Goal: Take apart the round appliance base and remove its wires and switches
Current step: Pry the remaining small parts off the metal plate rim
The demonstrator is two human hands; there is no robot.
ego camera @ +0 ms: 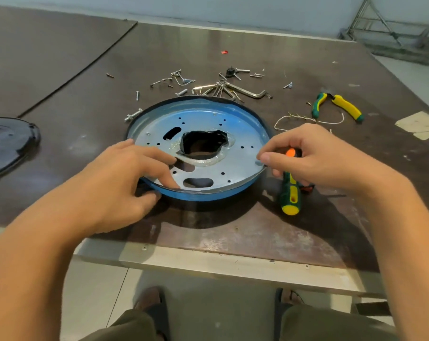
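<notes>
At the middle of the dark brown bench [233,230], the round blue-painted sheet-metal appliance base [201,114] lay open side up. Its grey inner plate was pierced with slots and a ragged central hole. The left hand [124,178] clamped the rim at seven o'clock, fingers fanned on the plate and thumb against the outer wall. The right hand [314,156] curled round the green-and-yellow screwdriver [291,193], while its thumb and forefinger met at the rim at three o'clock. The base looked light, thin and stiff, likely to slide or spin on the smooth top unless steadied. The cut edges round the hole looked sharp, so the outer rim seemed the safest hold. Loose silver screws [181,78] lay at twelve o'clock, and green-and-yellow pliers [339,107] lay at two o'clock beside a thin white wire [294,118].
</notes>
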